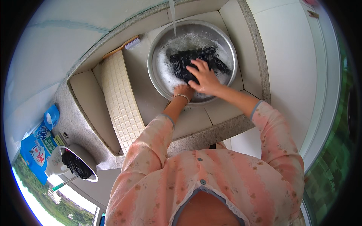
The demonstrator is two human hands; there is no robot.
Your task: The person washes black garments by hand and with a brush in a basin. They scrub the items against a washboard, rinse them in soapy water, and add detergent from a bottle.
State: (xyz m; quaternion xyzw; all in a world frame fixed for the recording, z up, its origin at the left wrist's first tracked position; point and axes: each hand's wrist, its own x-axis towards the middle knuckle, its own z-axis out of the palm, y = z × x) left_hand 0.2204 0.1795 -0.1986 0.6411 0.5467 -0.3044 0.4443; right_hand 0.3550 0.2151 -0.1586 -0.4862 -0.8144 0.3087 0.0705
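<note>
A round metal basin (150, 63) stands in a tiled sink, holding foamy water. Soaked dark cloth (183, 63) lies bunched in its middle. My right hand (204, 77) is over the cloth's near side, fingers spread and bent, at or just above the fabric. Just inside the near rim, my left hand (183, 91) is low in the suds, a bracelet (181, 97) around its wrist. Its fingertips are hidden by foam, so its grip does not show. From above, a stream of water (173, 17) runs into the basin's far side.
A ridged washboard (120, 99) slants across the sink's left part. Behind it rests a wooden-handled scrub brush (124, 46). On the stone ledge (84, 127) at left are a blue detergent bag (35, 158), a blue scoop (51, 117) and a white bowl (94, 166) with dark contents.
</note>
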